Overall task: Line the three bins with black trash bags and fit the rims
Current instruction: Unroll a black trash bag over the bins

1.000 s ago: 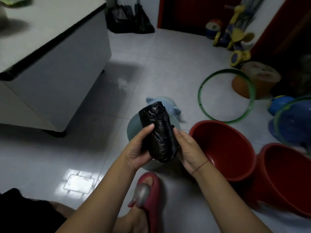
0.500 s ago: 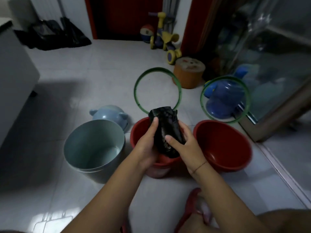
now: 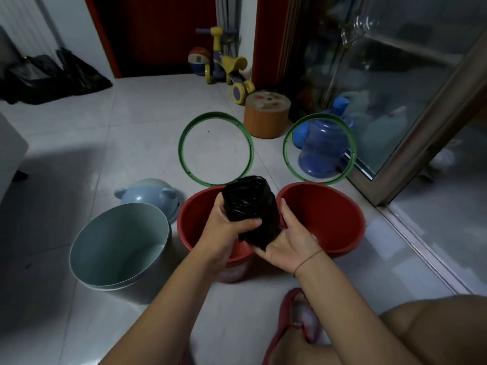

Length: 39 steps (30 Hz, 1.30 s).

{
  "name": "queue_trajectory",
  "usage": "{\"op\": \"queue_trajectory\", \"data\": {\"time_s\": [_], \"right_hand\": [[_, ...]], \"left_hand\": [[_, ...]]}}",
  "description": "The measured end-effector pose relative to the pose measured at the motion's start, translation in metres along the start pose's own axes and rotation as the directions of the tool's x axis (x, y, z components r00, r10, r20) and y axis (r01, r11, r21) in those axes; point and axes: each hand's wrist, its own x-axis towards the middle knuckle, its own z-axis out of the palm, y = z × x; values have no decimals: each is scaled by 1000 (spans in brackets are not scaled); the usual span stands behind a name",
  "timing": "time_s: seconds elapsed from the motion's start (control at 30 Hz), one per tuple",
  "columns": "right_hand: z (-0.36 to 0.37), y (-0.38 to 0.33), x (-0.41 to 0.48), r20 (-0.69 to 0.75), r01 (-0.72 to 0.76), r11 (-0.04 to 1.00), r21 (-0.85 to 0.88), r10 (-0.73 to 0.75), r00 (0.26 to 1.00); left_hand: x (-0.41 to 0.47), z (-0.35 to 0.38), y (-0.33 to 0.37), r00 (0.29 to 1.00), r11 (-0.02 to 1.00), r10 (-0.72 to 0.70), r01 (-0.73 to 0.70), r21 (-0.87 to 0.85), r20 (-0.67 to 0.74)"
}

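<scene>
Black bag roll (image 3: pixel 250 214) is gripped by left hand (image 3: pixel 226 227), cupped underneath by right hand (image 3: pixel 287 246). Loose end should be found, one bag peeled off w/o unspooling over middle red bin (image 3: pixel 195 233).

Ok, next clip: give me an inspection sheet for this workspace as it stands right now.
Surface: glossy pale tiled floor, no spills seen.
Job's things: pale blue-green bin and two red plastic bins, all unlined; two green rim rings off the bins; pale blue domed lid on the floor.
Clutter: orange round stool, blue water jug, toy scooter, ball, black bags far left.
Grippers: left hand and right hand both grip the black trash-bag roll.
Cables: nothing seen.
Surroundings: red door frame, glass door.
</scene>
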Motion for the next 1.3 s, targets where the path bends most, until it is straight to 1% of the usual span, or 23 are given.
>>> {"op": "queue_trajectory", "data": {"time_s": [0.07, 0.13, 0.17, 0.2, 0.27, 0.3, 0.33, 0.43, 0.47, 0.53, 0.57, 0.6, 0.7, 0.77, 0.83, 0.9, 0.93, 1.0, 1.03, 1.13, 1.2, 1.27, 1.3], "right_hand": [[2, -3, 2, 30, 1, 1000, 0, -1, 1000], [0, -7, 4, 49, 14, 1000, -13, -13, 999], [0, -9, 4, 55, 25, 999, -27, -24, 998], [1, -10, 5, 62, 46, 998, -51, -42, 997], [2, -12, 9, 93, 150, 980, -132, -138, 986], [3, -12, 12, 108, 224, 956, -190, -206, 972], [5, -11, 13, 123, 305, 917, -258, -282, 952], [12, -6, 16, 151, 457, 770, -446, -439, 886], [14, -6, 15, 152, 491, 692, -529, -492, 857], [15, -7, 17, 190, 522, 453, -723, -596, 780], [14, -8, 17, 202, 506, 338, -794, -638, 743], [12, -9, 17, 199, 480, 264, -837, -670, 715], [8, -13, 16, 233, 491, 165, -855, -724, 650], [9, -16, 15, 286, 538, 155, -829, -708, 645], [11, -20, 13, 333, 577, 161, -801, -681, 652], [9, -23, 13, 363, 596, 148, -790, -670, 647], [7, -25, 12, 365, 598, 144, -788, -673, 643], [0, -32, 11, 348, 593, 148, -792, -688, 636], [-4, -38, 10, 338, 587, 149, -796, -695, 635], [-15, -61, 6, 320, 543, 120, -831, -696, 643], [-21, -78, 4, 306, 487, 84, -869, -683, 663], [-29, -96, 2, 306, 461, 51, -886, -683, 664], [-34, -104, 1, 300, 454, 47, -890, -689, 660]], "left_hand": [[-4, 3, -1, 996, 998, 10, -15, 54, 91], [-7, 3, 0, 984, 998, -49, 43, 37, 172], [-8, 2, 4, 979, 995, -88, 95, -30, 184], [-8, 1, 7, 975, 976, -129, 157, -148, 183], [-8, 0, 11, 968, 870, -174, 238, -431, 183], [-9, 1, 13, 964, 823, -187, 259, -506, 189], [-10, 4, 15, 954, 801, -223, 297, -520, 202], [-11, 10, 12, 907, 771, -355, 421, -478, 228], [-12, 11, 12, 893, 756, -376, 449, -476, 246], [-13, 10, 9, 879, 746, -395, 477, -465, 266], [-14, 8, 7, 876, 750, -402, 482, -453, 266], [-15, 6, 5, 873, 757, -410, 487, -435, 264], [-19, 2, 2, 869, 756, -423, 494, -429, 256], [-24, 1, 4, 878, 712, -394, 479, -513, 273], [-28, -2, 3, 886, 617, -363, 461, -638, 288], [-31, -4, 1, 908, 566, -283, 418, -711, 308], [-32, -5, 1, 916, 549, -213, 400, -734, 340], [-33, -8, 5, 923, 556, -106, 363, -748, 370], [-33, -12, 5, 930, 570, -82, 338, -749, 357], [-34, -22, -2, 929, 534, -140, 363, -763, 343], [-34, -22, -5, 954, 558, -136, 296, -775, 267], [-29, -20, -7, 975, 622, -174, 219, -752, 139], [-27, -21, -8, 977, 624, -175, 206, -754, 122]]}}
